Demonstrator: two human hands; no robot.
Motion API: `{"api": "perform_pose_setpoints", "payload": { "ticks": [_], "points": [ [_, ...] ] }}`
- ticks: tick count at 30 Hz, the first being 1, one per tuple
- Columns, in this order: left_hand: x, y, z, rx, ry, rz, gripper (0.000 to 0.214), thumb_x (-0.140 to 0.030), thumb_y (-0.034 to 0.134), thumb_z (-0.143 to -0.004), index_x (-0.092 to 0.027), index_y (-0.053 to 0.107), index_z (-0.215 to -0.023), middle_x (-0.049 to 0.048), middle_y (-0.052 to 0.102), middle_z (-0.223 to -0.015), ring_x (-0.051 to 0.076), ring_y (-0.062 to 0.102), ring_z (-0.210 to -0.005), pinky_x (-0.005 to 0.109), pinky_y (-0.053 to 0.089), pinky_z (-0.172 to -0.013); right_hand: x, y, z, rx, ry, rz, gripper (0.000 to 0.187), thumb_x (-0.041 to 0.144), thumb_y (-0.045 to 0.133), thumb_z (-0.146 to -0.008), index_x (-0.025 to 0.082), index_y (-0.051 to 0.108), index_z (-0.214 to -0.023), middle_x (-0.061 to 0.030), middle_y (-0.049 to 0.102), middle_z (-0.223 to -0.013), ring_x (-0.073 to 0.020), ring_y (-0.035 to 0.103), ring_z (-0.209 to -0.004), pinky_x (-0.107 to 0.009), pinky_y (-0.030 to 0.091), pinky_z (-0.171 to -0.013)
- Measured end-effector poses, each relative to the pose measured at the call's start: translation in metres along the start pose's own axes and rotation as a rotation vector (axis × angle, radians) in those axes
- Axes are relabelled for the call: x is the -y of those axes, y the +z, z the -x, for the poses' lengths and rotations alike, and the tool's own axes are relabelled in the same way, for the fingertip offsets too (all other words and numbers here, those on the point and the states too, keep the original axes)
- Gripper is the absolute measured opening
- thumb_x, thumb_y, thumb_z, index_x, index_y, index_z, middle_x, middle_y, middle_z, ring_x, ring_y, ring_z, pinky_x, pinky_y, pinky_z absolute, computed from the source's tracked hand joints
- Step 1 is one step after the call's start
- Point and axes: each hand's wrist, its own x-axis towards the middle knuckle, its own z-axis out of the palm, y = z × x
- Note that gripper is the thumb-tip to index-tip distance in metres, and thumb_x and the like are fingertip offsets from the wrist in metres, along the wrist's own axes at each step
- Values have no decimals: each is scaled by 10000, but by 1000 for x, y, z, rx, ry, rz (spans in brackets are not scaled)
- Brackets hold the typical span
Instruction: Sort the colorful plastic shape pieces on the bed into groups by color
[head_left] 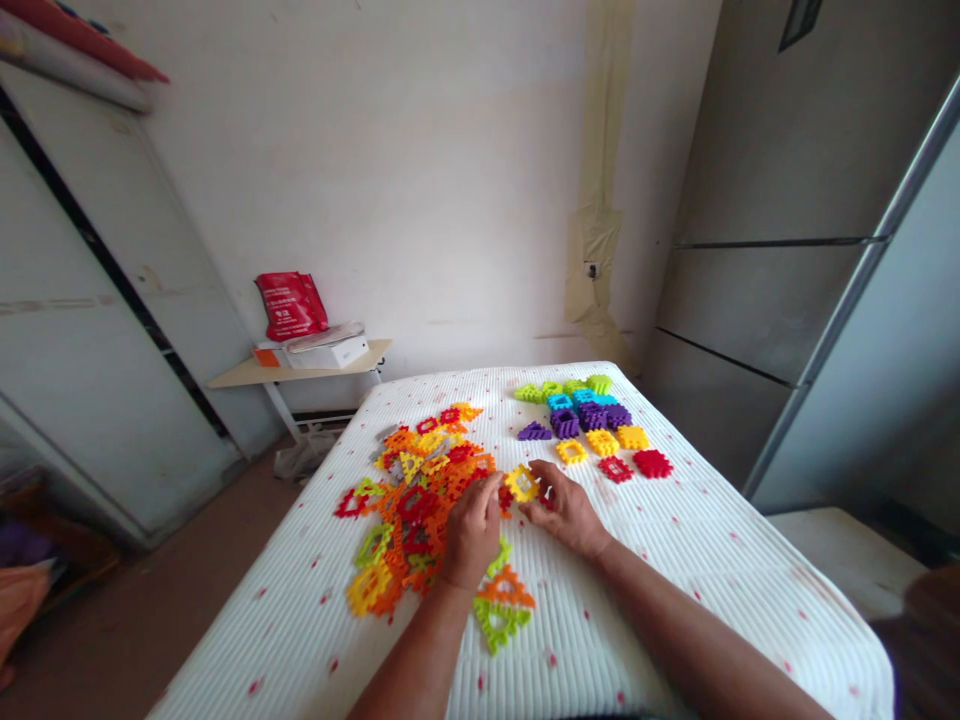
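White bedding is spread over the bed (675,560), and a yellow square piece (521,484) is pinched by its edges between left hand (471,528) and right hand (568,512), held clear of the mixed pile (409,505) beside the left, while colour-grouped rows (592,418) are kept separate beyond the right.

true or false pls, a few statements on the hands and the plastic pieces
1. A yellow piece sits between the left hand and the right hand. True.
2. The mixed pile lies right of the hands. False: it lies on the left.
3. The purple pieces lie among the sorted groups on the right. True.
4. The cloth is plain blue. False: it is white with red spots.
5. A red bag stands on the shelf. True.
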Motion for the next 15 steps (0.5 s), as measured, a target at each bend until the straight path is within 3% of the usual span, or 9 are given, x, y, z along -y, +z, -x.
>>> {"api": "perform_pose_setpoints", "payload": {
  "ticks": [4, 8, 15],
  "points": [
    [-1, -5, -3, 22, -208, 150, 268, -222, 443, -846, -178, 635, -1028, 72, 705, -962, 162, 665, -842, 278, 538, -761, -3, 3, 2, 41, -122, -5, 541, 318, 601, -727, 173, 451, -1225, -95, 588, -1105, -180, 587, -916, -321, 480, -826],
    [-2, -5, -4, 77, -245, 212, 223, -213, 473, -817, -180, 660, -934, 55, 713, -910, 159, 662, -834, 281, 527, -775, -5, 6, 2, 48, -192, 29, 495, 264, 590, -739, 183, 459, -1209, -89, 593, -1078, -185, 588, -934, -331, 484, -835],
    [5, -1, -2, 73, -327, 315, 218, -237, 503, -797, -178, 647, -949, 61, 705, -925, 169, 659, -859, 289, 523, -794, 0, 8, 3, -30, -403, 169, 337, 258, 513, -835, 184, 499, -1163, -138, 530, -1195, -221, 515, -1107, -374, 453, -906]
  ]
}}
